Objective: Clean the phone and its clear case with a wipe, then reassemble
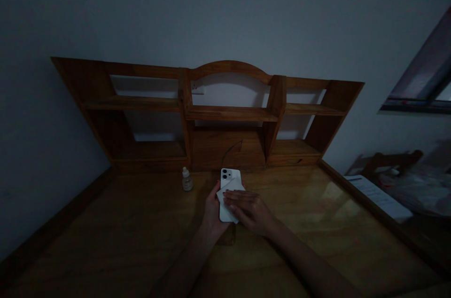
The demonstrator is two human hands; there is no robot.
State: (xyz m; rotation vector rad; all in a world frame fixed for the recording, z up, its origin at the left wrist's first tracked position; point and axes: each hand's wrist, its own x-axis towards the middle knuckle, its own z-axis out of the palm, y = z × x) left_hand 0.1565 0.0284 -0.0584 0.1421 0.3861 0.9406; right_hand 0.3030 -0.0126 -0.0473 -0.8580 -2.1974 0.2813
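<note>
My left hand (213, 213) is wrapped round a white smartphone (237, 174), its back and camera lenses facing up. On the phone's back lies a thin white cloth or wipe (225, 213), set at an angle to it. My right hand (250, 208) presses the cloth down, its fingers close together and stretched across it. The phone is over the wooden desk, its top end pointing away from me. Left of my hands, a small clear bottle (187, 181) with a pale dropper-like top stands upright.
A wooden desktop (141, 232) spreads under my arms. Along its back runs a wooden shelf unit (232, 113) against the wall. A flat, dim object (227, 238) lies below my hands. Beyond the right edge are a white box-like item (380, 198) and a chair (391, 161).
</note>
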